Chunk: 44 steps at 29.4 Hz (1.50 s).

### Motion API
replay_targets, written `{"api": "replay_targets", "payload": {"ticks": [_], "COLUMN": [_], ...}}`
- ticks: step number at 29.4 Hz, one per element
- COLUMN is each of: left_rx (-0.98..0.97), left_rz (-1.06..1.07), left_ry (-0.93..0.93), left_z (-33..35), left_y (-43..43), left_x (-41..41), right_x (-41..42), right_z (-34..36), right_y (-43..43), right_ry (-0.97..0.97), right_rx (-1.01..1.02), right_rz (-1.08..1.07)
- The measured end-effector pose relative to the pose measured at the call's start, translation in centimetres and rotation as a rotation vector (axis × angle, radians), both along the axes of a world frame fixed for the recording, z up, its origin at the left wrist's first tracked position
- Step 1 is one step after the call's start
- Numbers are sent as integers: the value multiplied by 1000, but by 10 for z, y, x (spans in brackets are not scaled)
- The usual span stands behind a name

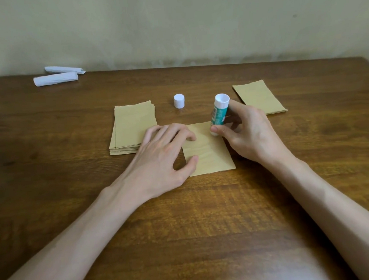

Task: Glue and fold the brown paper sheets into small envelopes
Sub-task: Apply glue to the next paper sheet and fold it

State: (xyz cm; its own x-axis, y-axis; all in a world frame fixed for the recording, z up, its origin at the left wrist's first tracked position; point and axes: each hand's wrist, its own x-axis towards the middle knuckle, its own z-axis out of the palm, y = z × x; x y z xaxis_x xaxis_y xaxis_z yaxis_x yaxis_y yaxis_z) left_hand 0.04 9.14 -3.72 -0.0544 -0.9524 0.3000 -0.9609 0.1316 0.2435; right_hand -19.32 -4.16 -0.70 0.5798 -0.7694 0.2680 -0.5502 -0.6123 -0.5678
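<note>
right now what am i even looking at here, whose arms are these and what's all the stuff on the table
This is one picture from a camera worn on a person's head, looking down at their own two bare arms. No machine is involved. On the wooden table lies one brown paper sheet. The left hand presses it flat. The right hand holds a glue stick upside down, its tip on the sheet's far right corner. The glue's white cap stands behind. A stack of brown sheets sits to the left, a thinner brown pile to the right, and two white paper rolls lie far left.
</note>
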Motion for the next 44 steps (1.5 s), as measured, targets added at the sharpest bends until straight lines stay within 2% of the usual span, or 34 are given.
{"api": "replay_targets", "payload": {"ticks": [6,8,11,13,20,29,36,44], "left_rx": [3,0,-5,-5,1,-13,8,-2], "left_rz": [0,2,3,6,14,16,15,17], "left_ry": [-1,-2,-8,-11,2,-11,-13,-8], "left_z": [1,1,0,-1,-1,-1,-1,-1], "left_y": [0,0,0,0,-1,-1,-1,0], "left_x": [0,0,0,0,1,1,2,2], "right_x": [-2,-4,-8,-10,10,13,15,7], "right_z": [0,2,11,14,2,-9,-3,0], "right_y": [-1,-2,-1,-4,5,7,8,6], "right_ry": [-6,-124,-416,-497,-295,-210,-122,-71], "right_rx": [40,141,333,340,209,214,89,81], "right_rz": [-36,-54,-156,-199,62,194,137,99]}}
